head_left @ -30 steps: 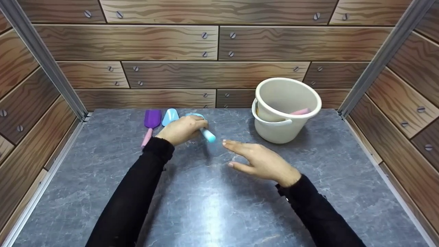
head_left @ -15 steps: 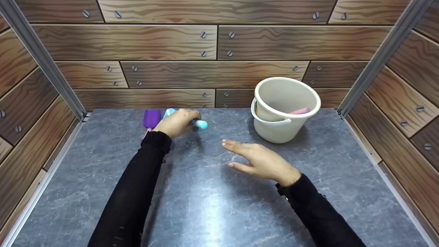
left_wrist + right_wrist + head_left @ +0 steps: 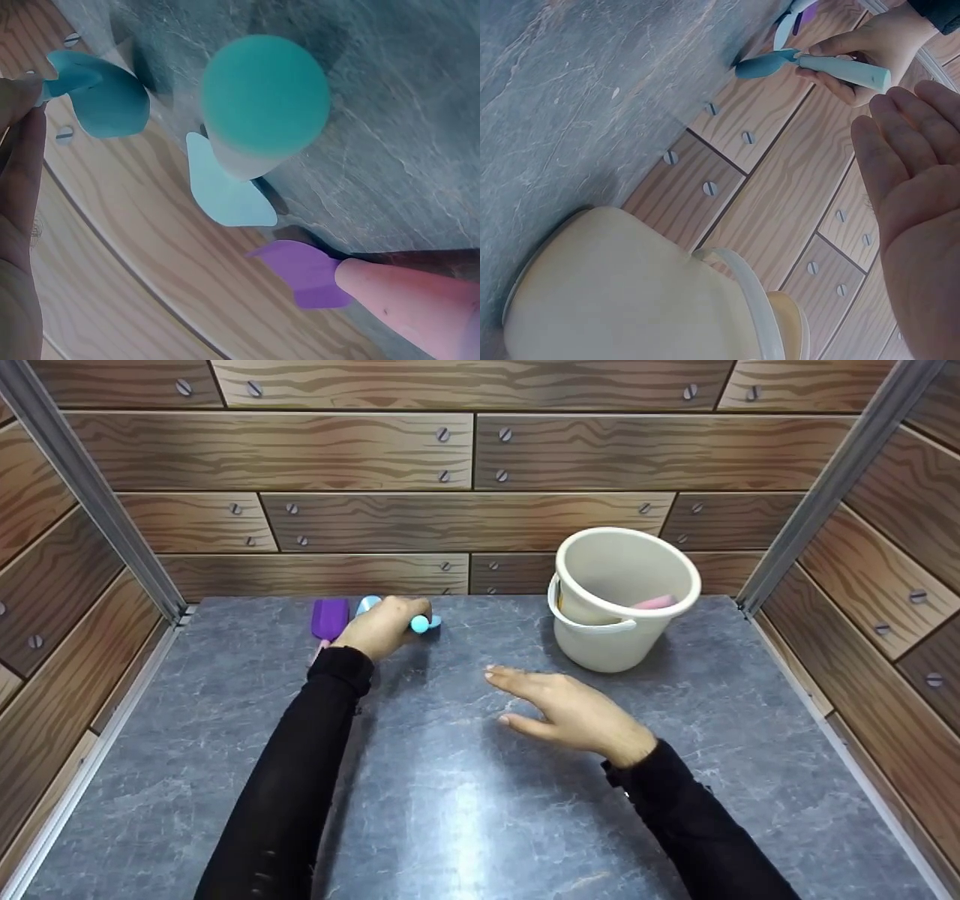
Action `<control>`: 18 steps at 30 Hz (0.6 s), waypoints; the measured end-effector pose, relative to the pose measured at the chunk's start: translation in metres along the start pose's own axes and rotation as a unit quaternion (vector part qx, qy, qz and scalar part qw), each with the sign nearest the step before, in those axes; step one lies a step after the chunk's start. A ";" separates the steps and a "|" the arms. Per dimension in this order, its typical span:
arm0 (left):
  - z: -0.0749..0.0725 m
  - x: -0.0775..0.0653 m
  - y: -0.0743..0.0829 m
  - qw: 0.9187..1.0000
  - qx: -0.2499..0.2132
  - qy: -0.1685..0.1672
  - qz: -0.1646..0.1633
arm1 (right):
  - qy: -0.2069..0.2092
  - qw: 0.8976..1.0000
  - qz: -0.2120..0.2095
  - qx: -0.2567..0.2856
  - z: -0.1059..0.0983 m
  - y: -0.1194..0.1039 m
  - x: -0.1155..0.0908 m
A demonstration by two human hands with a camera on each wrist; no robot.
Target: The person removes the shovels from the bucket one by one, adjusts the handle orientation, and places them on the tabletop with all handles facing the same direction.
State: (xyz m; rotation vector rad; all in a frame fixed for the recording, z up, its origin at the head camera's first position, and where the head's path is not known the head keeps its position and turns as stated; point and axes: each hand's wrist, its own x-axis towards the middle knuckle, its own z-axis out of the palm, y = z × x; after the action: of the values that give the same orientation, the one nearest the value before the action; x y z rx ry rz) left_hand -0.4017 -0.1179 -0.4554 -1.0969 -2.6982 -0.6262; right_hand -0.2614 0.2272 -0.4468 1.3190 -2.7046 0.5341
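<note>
My left hand point(image 3: 386, 628) grips a teal toy shovel point(image 3: 851, 73) by its handle, at the back left of the table. The handle's round end points toward the head camera, and the blade point(image 3: 112, 101) is low, close to the tabletop. Beside that hand lies a light blue shovel point(image 3: 225, 191), largely hidden behind the hand in the head view. Left of it is a purple shovel point(image 3: 330, 619) with a pink handle. My right hand point(image 3: 574, 712) hovers over the middle right of the table, fingers straight, holding nothing; a cream bucket point(image 3: 607, 649) stands beyond it.
Inside the bucket show a pink piece point(image 3: 656, 602) and a bit of yellow; its white handle point(image 3: 596, 626) hangs down in front. Wood-patterned walls point(image 3: 360, 454) close off the back and both sides of the grey marbled tabletop point(image 3: 420, 780).
My left hand has moved left and slightly farther back with the teal shovel, whose handle end has swung left toward the hand. My right hand and the bucket stay put.
</note>
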 end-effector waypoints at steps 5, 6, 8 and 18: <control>0.004 0.002 -0.001 1.000 0.027 -0.012 -0.009 | -0.002 1.000 0.000 0.002 0.001 0.001 0.000; 0.005 0.002 -0.001 0.999 0.035 -0.016 -0.012 | -0.004 1.000 0.000 0.003 0.002 0.001 0.000; 0.007 0.002 -0.001 0.998 0.052 -0.026 -0.020 | -0.008 1.000 0.002 0.005 0.002 0.001 -0.001; 0.045 0.015 -0.043 0.986 0.144 -0.080 0.021 | -0.020 1.000 0.009 0.004 0.004 0.001 0.000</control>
State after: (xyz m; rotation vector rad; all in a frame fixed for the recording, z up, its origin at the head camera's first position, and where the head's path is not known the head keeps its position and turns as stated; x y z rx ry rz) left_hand -0.4420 -0.1165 -0.5049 -1.1641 -2.7733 -0.1375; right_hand -0.2619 0.2257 -0.4508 1.3244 -2.7518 0.5268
